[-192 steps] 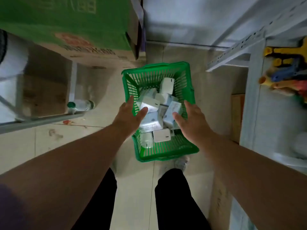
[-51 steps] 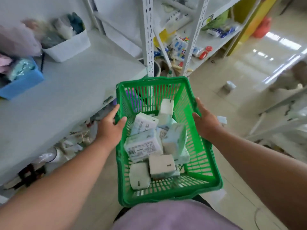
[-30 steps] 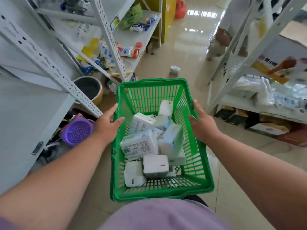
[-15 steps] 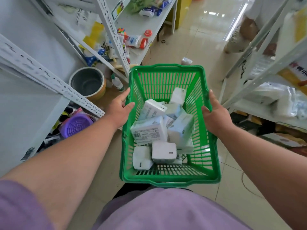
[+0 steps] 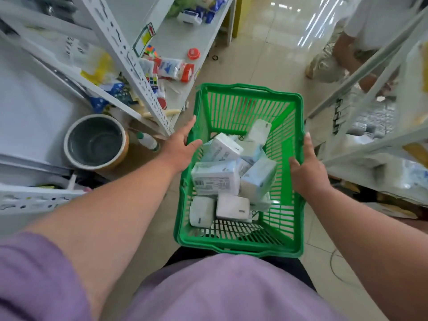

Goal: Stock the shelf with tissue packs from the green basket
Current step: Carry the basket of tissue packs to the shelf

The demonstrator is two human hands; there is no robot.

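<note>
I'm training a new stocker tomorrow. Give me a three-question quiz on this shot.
1. True or false: both hands grip the basket.
2. Where are the tissue packs? A) on a shelf B) in the basket C) on the floor
3. What round thing lies on the floor left of the basket?

Key:
1. True: the left hand holds the left rim, the right hand the right.
2. B
3. A grey pot.
</note>
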